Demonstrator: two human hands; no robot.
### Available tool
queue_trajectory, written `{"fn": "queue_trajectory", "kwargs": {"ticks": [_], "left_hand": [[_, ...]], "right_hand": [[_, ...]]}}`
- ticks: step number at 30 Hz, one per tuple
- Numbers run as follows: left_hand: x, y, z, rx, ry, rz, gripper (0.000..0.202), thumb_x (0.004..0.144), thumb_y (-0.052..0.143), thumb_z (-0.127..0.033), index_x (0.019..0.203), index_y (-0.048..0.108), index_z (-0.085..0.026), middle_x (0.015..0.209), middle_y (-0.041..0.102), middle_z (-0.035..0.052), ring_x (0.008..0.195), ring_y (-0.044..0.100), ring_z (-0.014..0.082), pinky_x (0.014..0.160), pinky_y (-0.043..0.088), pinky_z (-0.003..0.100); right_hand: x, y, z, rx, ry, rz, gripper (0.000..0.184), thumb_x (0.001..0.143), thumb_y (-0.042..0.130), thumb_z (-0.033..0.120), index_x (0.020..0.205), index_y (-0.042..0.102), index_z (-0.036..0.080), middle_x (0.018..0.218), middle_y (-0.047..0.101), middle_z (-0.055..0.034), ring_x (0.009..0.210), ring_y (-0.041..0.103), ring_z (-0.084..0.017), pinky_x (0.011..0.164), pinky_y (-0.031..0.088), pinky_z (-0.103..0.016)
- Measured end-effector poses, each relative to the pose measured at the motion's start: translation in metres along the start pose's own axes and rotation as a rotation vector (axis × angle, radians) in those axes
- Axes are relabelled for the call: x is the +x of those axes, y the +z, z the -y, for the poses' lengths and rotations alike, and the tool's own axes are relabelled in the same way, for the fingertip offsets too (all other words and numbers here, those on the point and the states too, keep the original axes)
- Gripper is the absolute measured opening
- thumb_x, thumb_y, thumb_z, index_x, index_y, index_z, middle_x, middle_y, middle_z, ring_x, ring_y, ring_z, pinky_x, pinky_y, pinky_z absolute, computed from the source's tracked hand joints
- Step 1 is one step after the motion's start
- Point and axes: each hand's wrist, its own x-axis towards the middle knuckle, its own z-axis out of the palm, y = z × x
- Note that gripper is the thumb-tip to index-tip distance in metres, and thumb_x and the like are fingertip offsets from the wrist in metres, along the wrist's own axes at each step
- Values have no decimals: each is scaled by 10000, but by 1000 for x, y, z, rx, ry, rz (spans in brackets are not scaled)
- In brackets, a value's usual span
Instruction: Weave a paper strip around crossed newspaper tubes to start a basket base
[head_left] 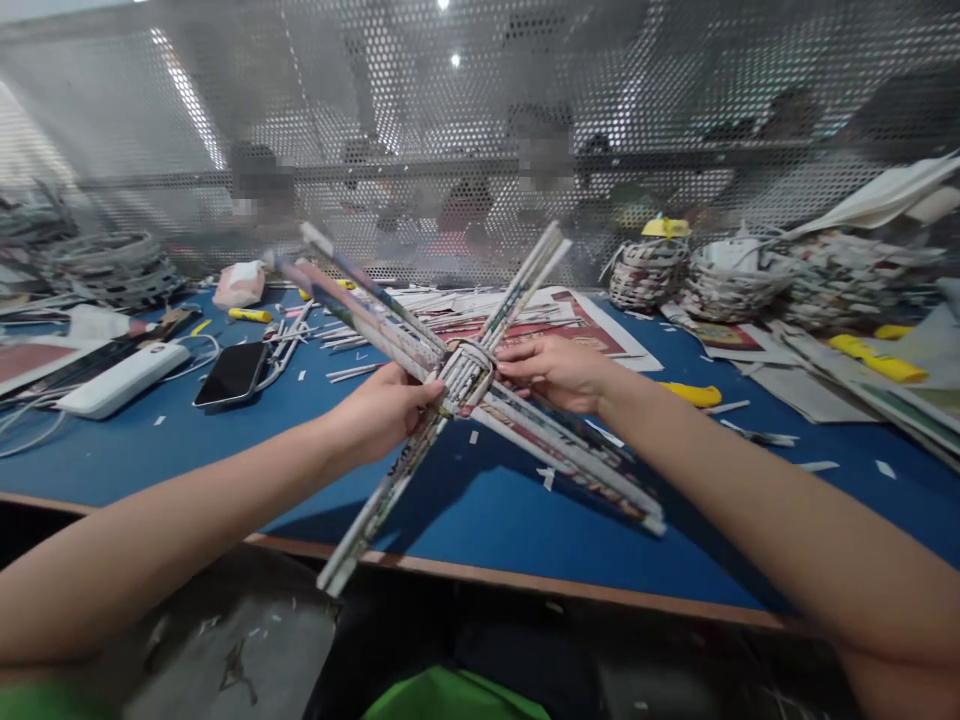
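A cross of rolled newspaper sticks (pixel 466 378) hangs above the front of the blue table, its four-way arms spread diagonally. Around its middle, thin paper strips are wrapped in a woven square. My left hand (pixel 386 415) grips the cross at the left of that centre, thumb on top. On the right side of the centre, my right hand (pixel 559 372) pinches the wrapped part between thumb and fingers. Some fingertips are hidden behind the sticks.
On the blue table (pixel 480 510) lie a phone (pixel 232 375), a white power strip (pixel 124 380), loose paper sticks (pixel 405 305) and a yellow-handled tool (pixel 690 394). Woven paper baskets (pixel 649 272) stand at the back right. A perforated metal screen (pixel 420 110) rises behind, with people beyond.
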Motion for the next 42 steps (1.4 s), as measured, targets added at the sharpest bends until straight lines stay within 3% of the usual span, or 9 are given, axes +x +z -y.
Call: {"fn": "queue_trajectory", "kwargs": {"ticks": [9, 15, 18, 21, 23, 25, 28, 32, 42], "left_hand": [[-17, 13, 31, -234, -68, -44, 99, 782, 483, -146, 810, 576, -129, 833, 637, 57, 742, 589, 102, 742, 448, 230], [-29, -10, 10, 368, -422, 420, 184, 712, 576, -307, 753, 600, -130, 765, 640, 67, 681, 616, 149, 665, 473, 283], [-32, -15, -15, 646, -22, 410, 209, 746, 512, -306, 828, 614, -143, 842, 649, 69, 801, 606, 163, 728, 456, 278], [-21, -14, -39, 961, 352, 97, 212, 763, 468, -287, 832, 617, -153, 821, 642, 50, 761, 579, 158, 701, 427, 269], [-6, -13, -50, 1187, 477, -74, 219, 761, 466, -298, 824, 613, -149, 795, 628, 52, 723, 555, 163, 658, 398, 266], [14, -15, -54, 1326, 416, -40, 268, 775, 439, -353, 707, 602, -151, 665, 593, 44, 617, 517, 153, 579, 357, 258], [41, -18, -50, 1239, 226, 216, 325, 760, 460, -437, 610, 553, -164, 504, 488, -6, 458, 411, 101, 482, 286, 235], [56, -17, -36, 925, 37, 318, 226, 714, 559, -363, 621, 561, -157, 429, 416, -44, 383, 326, 68, 420, 216, 221], [72, -19, 14, 534, -71, 195, 176, 668, 619, -185, 539, 508, -139, 409, 431, -49, 352, 333, 44, 391, 205, 207]], "right_hand": [[21, -7, 24, -239, 124, 92, 138, 619, 629, 235, 527, 579, 146, 480, 465, 27, 454, 383, -56, 393, 248, -199], [23, -10, 30, -427, 22, 115, 223, 651, 568, 213, 447, 499, 157, 405, 353, 53, 401, 250, -46, 416, 182, -243], [25, -10, 27, -499, -43, 129, 203, 649, 563, 240, 477, 500, 153, 419, 328, 60, 408, 229, -45, 428, 156, -243], [27, -9, 23, -529, -62, 137, 172, 638, 563, 264, 520, 515, 149, 460, 361, 51, 432, 261, -51, 439, 167, -238], [27, -6, 21, -541, -82, 131, 166, 644, 551, 272, 541, 511, 148, 481, 365, 47, 442, 265, -52, 441, 172, -234], [27, -3, 21, -568, -118, 145, 180, 660, 533, 278, 541, 483, 152, 483, 335, 52, 443, 246, -51, 440, 167, -230], [27, 3, 23, -646, -170, 145, 202, 672, 509, 252, 516, 420, 161, 478, 313, 54, 450, 254, -53, 446, 186, -223], [28, 6, 20, -788, -212, 125, 228, 685, 492, 227, 502, 370, 167, 499, 331, 46, 480, 287, -64, 471, 220, -220], [39, 8, -23, -834, -241, 122, 155, 733, 493, 222, 652, 594, 137, 607, 547, -4, 569, 439, -96, 546, 299, -222]]}}
